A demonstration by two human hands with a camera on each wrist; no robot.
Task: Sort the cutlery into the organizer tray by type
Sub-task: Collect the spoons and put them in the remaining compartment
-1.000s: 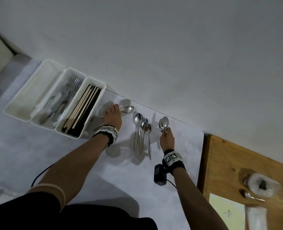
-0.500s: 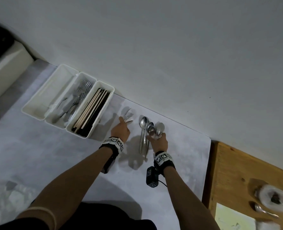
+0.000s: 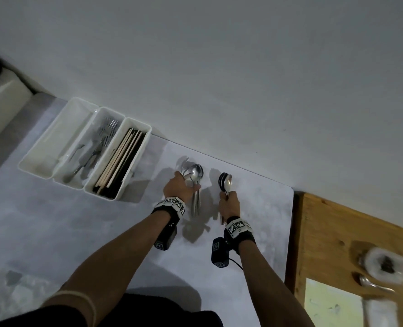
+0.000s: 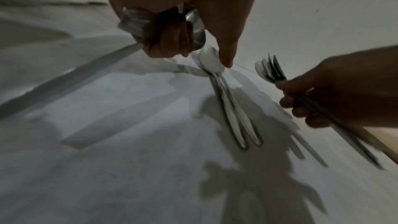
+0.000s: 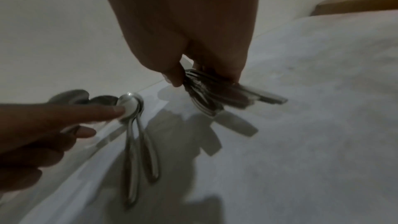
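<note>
The white organizer tray (image 3: pixel 61 138) lies at the left: its left compartment looks bare, forks (image 3: pixel 106 131) fill the middle one, chopsticks (image 3: pixel 122 159) the right one. My left hand (image 3: pixel 184 185) grips a few spoons (image 4: pixel 194 26) in its curled fingers, while its straight index finger (image 5: pixel 96 113) presses on the bowl of the spoons lying on the table (image 3: pixel 195 204). To their right, apart from them, my right hand (image 3: pixel 227 199) holds a bundle of spoons (image 3: pixel 225 181) by the handles, bowls pointing toward the wall.
The white sheet (image 3: pixel 77 232) ends at the grey wall (image 3: pixel 219 79) just beyond the spoons. A wooden surface (image 3: pixel 332 232) adjoins at the right, with a plastic-wrapped object (image 3: pixel 387 265) and another spoon (image 3: pixel 372 285) on it.
My left hand picked up the lone spoon and moved right to the lying spoons. My right hand went to that pile and drew back right with a thicker bundle.
</note>
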